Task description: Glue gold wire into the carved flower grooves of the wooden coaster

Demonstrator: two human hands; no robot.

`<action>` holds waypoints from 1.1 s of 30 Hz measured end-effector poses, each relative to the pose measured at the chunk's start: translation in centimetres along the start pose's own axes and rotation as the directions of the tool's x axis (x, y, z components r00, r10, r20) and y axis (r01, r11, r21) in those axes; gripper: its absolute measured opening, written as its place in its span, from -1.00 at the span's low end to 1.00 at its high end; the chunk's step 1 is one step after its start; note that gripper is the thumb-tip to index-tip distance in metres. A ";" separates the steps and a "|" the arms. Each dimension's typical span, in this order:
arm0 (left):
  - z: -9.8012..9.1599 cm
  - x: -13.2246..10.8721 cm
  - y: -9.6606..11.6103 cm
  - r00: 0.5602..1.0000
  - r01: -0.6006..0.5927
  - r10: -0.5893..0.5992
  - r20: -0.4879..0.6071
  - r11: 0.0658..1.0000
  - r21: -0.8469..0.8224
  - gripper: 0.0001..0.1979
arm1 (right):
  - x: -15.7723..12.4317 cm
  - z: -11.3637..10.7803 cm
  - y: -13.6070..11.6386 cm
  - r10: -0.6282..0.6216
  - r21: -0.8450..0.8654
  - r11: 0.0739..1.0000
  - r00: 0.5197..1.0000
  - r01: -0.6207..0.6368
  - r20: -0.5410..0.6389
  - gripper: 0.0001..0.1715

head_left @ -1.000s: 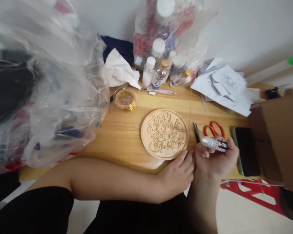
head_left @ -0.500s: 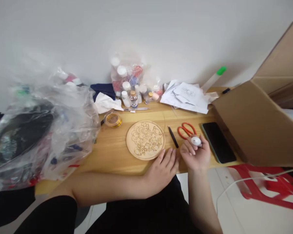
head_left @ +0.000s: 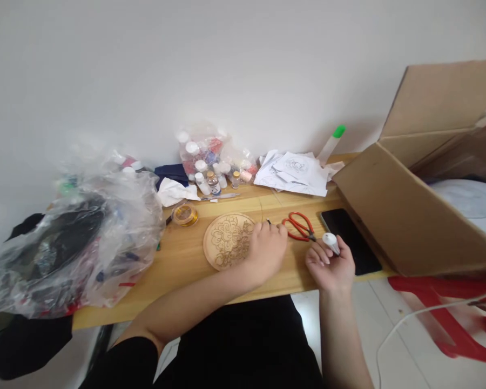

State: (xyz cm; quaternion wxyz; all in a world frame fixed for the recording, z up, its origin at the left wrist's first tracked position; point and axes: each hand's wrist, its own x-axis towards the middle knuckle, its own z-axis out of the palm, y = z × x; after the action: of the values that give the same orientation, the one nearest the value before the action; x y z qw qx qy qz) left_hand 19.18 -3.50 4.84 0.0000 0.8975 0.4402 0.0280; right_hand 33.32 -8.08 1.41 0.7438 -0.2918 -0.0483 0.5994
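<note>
Just right of the round wooden disc, my left hand is low over the table, its fingers curled down around slim black tweezers. Only the dark tip of the tweezers shows past the fingers. Gold-coloured wire outlines a flower pattern on the disc, and my hand and wrist hide its right edge. My right hand is turned palm up near the table's front edge, fingers closed on a small white tube. Between and beyond my hands lie orange-handled scissors.
A spool of gold wire is left of the disc. Small bottles, bagged beads and paper drawings line the wall. Plastic bags crowd the left; a phone and an open cardboard box stand right.
My left hand has lifted from the disc's lower edge and moved forward over the black tweezers, fingers curling. The right hand still holds the white tube, now tilted more. The camera view has shifted.
</note>
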 end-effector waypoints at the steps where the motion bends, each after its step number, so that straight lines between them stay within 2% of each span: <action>1: 0.0 1.1 -0.1 1.000 0.013 -0.013 0.002 1.000 0.005 -0.88 | -0.1 0.0 -0.2 -0.004 0.013 1.000 1.000 0.004 -0.016 -0.57; 5: 0.1 3.7 0.0 0.998 -0.062 0.061 0.016 0.998 0.012 -0.83 | -0.5 -0.1 -1.0 -0.011 0.078 0.997 0.997 0.016 -0.073 -0.61; 9: 0.0 3.9 0.3 0.992 -0.122 0.121 0.042 0.992 0.023 -0.77 | -1.1 -0.2 -1.4 0.023 0.165 0.986 0.991 -0.001 -0.131 -0.70; 12: -0.6 4.0 -0.6 0.994 -0.092 0.089 0.056 0.995 0.046 -0.82 | -1.4 -0.2 -1.3 0.030 0.198 0.980 0.986 0.004 -0.167 -0.72; 15: -1.8 4.4 -3.5 0.997 0.021 -0.028 0.074 0.995 0.099 -0.80 | -1.4 -0.5 -1.1 0.031 0.172 0.985 0.989 -0.006 -0.145 -0.72; 20: -4.1 3.5 -11.1 0.967 0.204 -0.228 0.112 0.960 0.195 -0.76 | -1.3 -1.4 -0.8 0.020 0.083 0.996 0.999 -0.016 -0.044 -0.80; 22: -4.8 2.2 -13.8 0.962 0.207 -0.238 0.135 0.955 0.212 -0.76 | -1.3 -1.6 -0.7 0.019 0.054 0.998 1.000 -0.018 -0.013 -0.79; 24: -5.3 0.7 -15.8 0.963 0.159 -0.198 0.180 0.964 0.211 -0.77 | -1.2 -1.7 -0.5 0.015 0.036 0.999 1.000 -0.015 0.001 -0.77; 28: -5.1 -1.1 -17.5 0.966 0.106 -0.158 0.207 0.965 0.242 -0.73 | -1.3 -1.7 -0.5 0.017 0.032 0.999 1.000 -0.018 0.014 -0.78; 33: -3.0 -0.2 -16.8 0.969 0.068 -0.129 0.210 0.960 0.272 -0.74 | -1.4 -1.9 -0.6 0.057 0.024 0.998 0.998 -0.058 0.023 -0.78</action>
State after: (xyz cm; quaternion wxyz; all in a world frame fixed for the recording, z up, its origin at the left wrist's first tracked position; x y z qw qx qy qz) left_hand 5.65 6.61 7.45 -0.0678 0.8636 0.4816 -0.1328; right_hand 34.25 -10.16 0.51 0.7293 -0.2771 -0.0405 0.6243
